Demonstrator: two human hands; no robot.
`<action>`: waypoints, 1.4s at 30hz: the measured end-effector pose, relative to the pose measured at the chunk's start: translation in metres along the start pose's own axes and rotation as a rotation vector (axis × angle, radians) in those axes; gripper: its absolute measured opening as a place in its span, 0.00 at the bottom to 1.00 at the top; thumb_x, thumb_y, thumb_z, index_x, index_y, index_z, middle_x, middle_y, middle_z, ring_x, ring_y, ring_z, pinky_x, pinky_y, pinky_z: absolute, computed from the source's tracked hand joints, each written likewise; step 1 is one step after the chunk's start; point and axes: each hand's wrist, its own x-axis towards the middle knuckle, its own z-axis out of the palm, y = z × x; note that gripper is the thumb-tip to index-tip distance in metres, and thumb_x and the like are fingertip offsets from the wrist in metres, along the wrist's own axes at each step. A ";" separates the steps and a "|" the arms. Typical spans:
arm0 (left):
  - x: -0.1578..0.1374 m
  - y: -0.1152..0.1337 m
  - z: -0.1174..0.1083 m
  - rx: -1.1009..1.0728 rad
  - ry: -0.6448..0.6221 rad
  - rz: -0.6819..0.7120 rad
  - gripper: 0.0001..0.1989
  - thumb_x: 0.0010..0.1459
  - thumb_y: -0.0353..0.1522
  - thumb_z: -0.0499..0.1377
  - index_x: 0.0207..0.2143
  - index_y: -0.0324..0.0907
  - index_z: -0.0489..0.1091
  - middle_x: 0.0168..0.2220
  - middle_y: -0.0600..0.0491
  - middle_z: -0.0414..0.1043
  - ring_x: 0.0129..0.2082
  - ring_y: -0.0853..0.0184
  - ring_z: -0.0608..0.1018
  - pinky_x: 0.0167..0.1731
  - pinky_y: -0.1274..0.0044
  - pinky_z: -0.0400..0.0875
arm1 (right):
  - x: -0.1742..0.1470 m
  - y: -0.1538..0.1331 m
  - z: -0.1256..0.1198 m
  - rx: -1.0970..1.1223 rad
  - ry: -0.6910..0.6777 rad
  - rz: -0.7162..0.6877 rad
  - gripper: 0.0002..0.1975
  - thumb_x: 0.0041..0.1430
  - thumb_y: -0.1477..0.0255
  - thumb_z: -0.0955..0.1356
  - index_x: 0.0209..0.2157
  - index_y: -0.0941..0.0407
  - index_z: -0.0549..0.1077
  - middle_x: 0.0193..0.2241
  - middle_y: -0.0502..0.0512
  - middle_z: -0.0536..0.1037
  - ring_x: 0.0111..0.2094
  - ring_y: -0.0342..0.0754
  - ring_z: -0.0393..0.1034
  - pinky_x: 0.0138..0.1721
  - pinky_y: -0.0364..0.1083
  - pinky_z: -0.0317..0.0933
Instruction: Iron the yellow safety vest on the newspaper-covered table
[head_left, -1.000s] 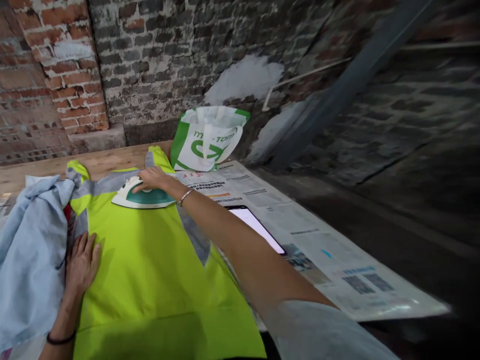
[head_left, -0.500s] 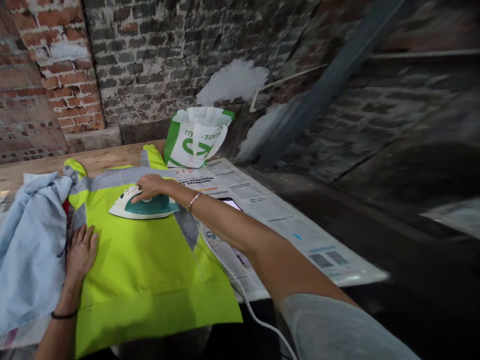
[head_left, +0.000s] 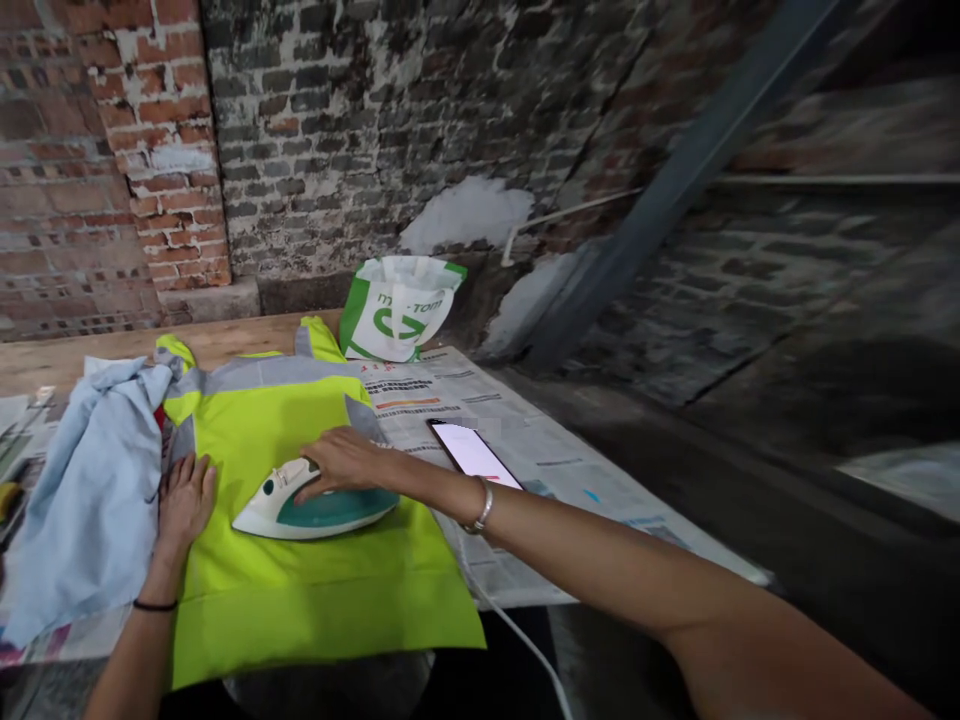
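Observation:
A bright yellow sweatshirt (head_left: pixel 300 590) with grey reflective bands lies spread on the table, its hem hanging over the front edge. My right hand (head_left: pixel 341 465) is wrapped round the handle of a white and teal clothes iron (head_left: pixel 330 508), whose soleplate rests on the middle of the sweatshirt, tip pointing left. Flat on the garment's left edge lies my left hand (head_left: pixel 186 500), fingers stretched out. Just left of it is a crumpled light blue cloth garment (head_left: pixel 97 490). The iron's white cord (head_left: pixel 517 632) runs down past the table's front edge.
Newspaper sheets (head_left: pixel 540 430) cover the table's right side. On them lies a phone (head_left: pixel 474 455) with a lit screen, partly behind my right forearm. A white and green bag (head_left: pixel 405 310) stands at the back, before a brick wall (head_left: pixel 315 150). A slanted metal beam (head_left: pixel 675 190) rises at right.
My right hand has pulled the iron toward me over the sweatshirt, from the chest to the lower middle. More of the phone now shows. My left hand stays on the garment's left edge.

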 end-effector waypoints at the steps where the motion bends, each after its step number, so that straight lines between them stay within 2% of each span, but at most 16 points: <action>1: 0.000 0.000 0.001 -0.001 0.003 0.003 0.25 0.74 0.37 0.46 0.66 0.42 0.70 0.69 0.44 0.67 0.70 0.50 0.67 0.67 0.55 0.63 | 0.004 0.000 0.000 0.003 0.009 0.016 0.31 0.58 0.39 0.71 0.44 0.52 0.83 0.39 0.60 0.87 0.46 0.60 0.82 0.36 0.45 0.62; 7: -0.002 -0.001 0.006 0.008 0.014 0.025 0.26 0.74 0.37 0.44 0.67 0.41 0.69 0.70 0.43 0.66 0.70 0.51 0.66 0.67 0.56 0.62 | 0.050 0.014 -0.004 -0.005 0.074 0.163 0.33 0.60 0.38 0.68 0.45 0.53 0.82 0.43 0.63 0.86 0.49 0.60 0.81 0.40 0.46 0.65; 12: -0.004 0.000 0.008 0.029 0.019 0.037 0.27 0.74 0.39 0.44 0.68 0.42 0.68 0.70 0.44 0.67 0.70 0.50 0.66 0.67 0.55 0.63 | 0.108 0.043 -0.008 0.006 0.164 0.255 0.36 0.62 0.38 0.67 0.49 0.55 0.82 0.49 0.68 0.84 0.54 0.62 0.78 0.48 0.49 0.67; 17: -0.005 0.002 0.007 0.047 0.018 0.057 0.27 0.74 0.40 0.44 0.67 0.42 0.68 0.69 0.43 0.67 0.70 0.50 0.67 0.66 0.55 0.64 | 0.158 0.074 -0.010 0.037 0.205 0.360 0.38 0.63 0.38 0.66 0.52 0.58 0.81 0.52 0.71 0.82 0.56 0.63 0.76 0.51 0.50 0.67; 21: -0.005 0.004 0.005 0.046 0.013 0.059 0.28 0.75 0.41 0.43 0.67 0.42 0.68 0.70 0.43 0.66 0.70 0.49 0.66 0.66 0.54 0.64 | 0.182 0.089 -0.010 0.083 0.245 0.390 0.39 0.62 0.39 0.67 0.53 0.60 0.82 0.53 0.73 0.81 0.56 0.64 0.76 0.53 0.52 0.67; 24: -0.004 0.004 0.003 0.043 -0.001 0.050 0.28 0.75 0.41 0.43 0.68 0.42 0.68 0.70 0.44 0.66 0.70 0.49 0.66 0.66 0.54 0.63 | 0.189 0.093 -0.014 0.100 0.235 0.401 0.39 0.61 0.39 0.68 0.53 0.60 0.81 0.54 0.73 0.81 0.56 0.64 0.76 0.53 0.52 0.67; 28: -0.004 0.003 0.004 0.034 -0.016 0.033 0.27 0.74 0.41 0.44 0.68 0.43 0.68 0.71 0.44 0.65 0.71 0.50 0.65 0.67 0.55 0.62 | 0.182 0.090 -0.021 0.090 0.142 0.302 0.38 0.59 0.39 0.69 0.51 0.60 0.82 0.53 0.71 0.82 0.54 0.63 0.77 0.48 0.50 0.68; 32: -0.003 0.002 0.006 0.023 -0.005 0.019 0.27 0.74 0.40 0.44 0.67 0.43 0.68 0.70 0.44 0.66 0.71 0.50 0.65 0.67 0.54 0.62 | 0.159 0.076 -0.023 0.070 0.094 0.199 0.36 0.57 0.38 0.70 0.48 0.57 0.83 0.51 0.67 0.84 0.52 0.61 0.78 0.44 0.48 0.67; 35: -0.002 0.001 0.006 0.011 0.004 0.012 0.27 0.75 0.39 0.43 0.67 0.43 0.69 0.70 0.43 0.66 0.71 0.50 0.65 0.68 0.54 0.61 | 0.130 0.055 -0.023 0.053 0.063 0.119 0.34 0.56 0.38 0.71 0.45 0.55 0.84 0.47 0.65 0.85 0.50 0.59 0.79 0.42 0.46 0.66; 42: 0.001 -0.002 0.001 -0.011 0.002 -0.003 0.26 0.75 0.37 0.44 0.67 0.43 0.69 0.70 0.44 0.67 0.70 0.51 0.67 0.68 0.55 0.62 | 0.037 0.001 -0.017 0.048 -0.022 -0.061 0.29 0.56 0.41 0.73 0.43 0.52 0.84 0.42 0.59 0.87 0.46 0.56 0.81 0.36 0.44 0.62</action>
